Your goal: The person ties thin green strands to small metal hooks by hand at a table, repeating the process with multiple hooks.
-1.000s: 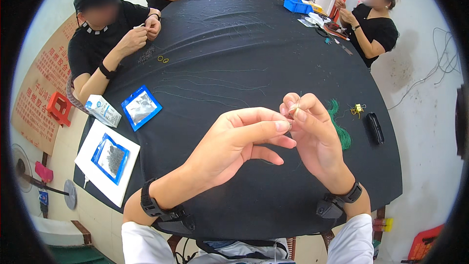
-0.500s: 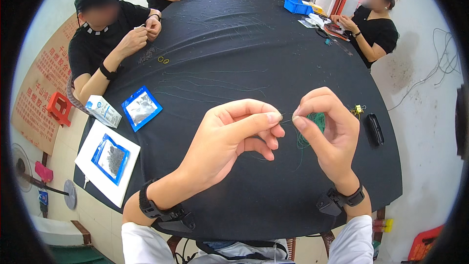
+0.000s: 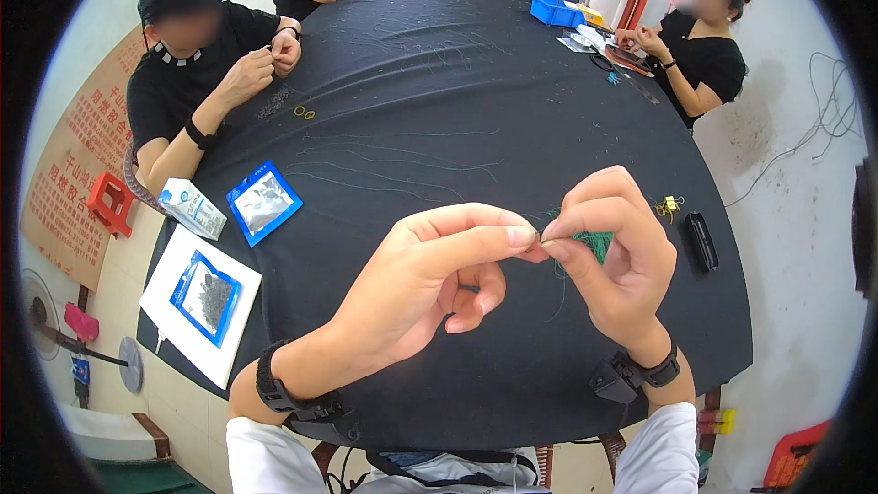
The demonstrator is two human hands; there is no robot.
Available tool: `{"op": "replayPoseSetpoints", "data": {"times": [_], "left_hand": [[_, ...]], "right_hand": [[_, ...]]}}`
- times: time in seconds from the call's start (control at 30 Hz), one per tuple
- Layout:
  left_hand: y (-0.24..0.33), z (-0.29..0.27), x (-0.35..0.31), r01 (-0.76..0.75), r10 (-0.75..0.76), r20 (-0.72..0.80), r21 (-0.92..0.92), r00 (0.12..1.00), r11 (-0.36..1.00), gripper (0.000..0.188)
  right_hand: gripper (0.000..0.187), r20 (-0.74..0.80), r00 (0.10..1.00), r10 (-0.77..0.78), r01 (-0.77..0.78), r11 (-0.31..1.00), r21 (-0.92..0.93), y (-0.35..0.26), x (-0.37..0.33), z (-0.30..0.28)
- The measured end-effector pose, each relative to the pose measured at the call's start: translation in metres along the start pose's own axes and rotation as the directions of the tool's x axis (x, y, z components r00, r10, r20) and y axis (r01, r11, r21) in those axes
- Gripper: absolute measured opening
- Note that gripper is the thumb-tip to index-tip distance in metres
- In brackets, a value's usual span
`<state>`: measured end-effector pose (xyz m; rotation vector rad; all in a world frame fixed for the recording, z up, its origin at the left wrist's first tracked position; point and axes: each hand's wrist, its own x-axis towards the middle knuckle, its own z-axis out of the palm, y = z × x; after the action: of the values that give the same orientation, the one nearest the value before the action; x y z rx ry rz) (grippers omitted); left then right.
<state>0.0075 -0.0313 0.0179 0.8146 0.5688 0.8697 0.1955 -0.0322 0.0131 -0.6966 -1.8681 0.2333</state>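
Observation:
My left hand [image 3: 421,265] and my right hand [image 3: 625,256] meet at the fingertips above the black-covered table. Each pinches thumb against forefinger on a thin green thread, most of it covered by the fingers. A small dark spot shows where the tips meet; I cannot make out what it is. Behind my right hand's fingers lies a loose bundle of green thread [image 3: 596,243], partly hidden by them, with a strand trailing toward me. Farther off, several cut lengths of thread [image 3: 384,162] stretch across the black cloth [image 3: 512,375].
To the left are a white board [image 3: 229,334] bearing a blue-edged pouch of small dark pieces [image 3: 215,297], another blue-edged pouch [image 3: 263,204] and a drink carton [image 3: 192,208]. Yellow binder clips [image 3: 670,206] and a black case [image 3: 701,241] lie right. Several people work around the table.
My left hand has shifted slightly right and down, and its fingertips now meet the right hand's. Its lower fingers have curled in. The right hand has barely moved.

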Motion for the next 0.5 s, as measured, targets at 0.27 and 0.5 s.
{"op": "replayPoseSetpoints", "data": {"times": [0.27, 0.5], "left_hand": [[-0.0006, -0.0015, 0.0014, 0.05, -0.049, 0.015, -0.041, 0.999, 0.998, 0.015], [-0.0016, -0.0012, 0.0009, 0.062, -0.061, 0.023, -0.052, 0.998, 0.997, 0.014]], "right_hand": [[0.019, -0.005, 0.998, -0.059, 0.058, 0.997, -0.048, 0.0004, 0.0009, -0.0003], [0.021, -0.028, 0.995, -0.092, 0.089, 0.991, -0.097, 0.0009, -0.0004, 0.0005]]}}
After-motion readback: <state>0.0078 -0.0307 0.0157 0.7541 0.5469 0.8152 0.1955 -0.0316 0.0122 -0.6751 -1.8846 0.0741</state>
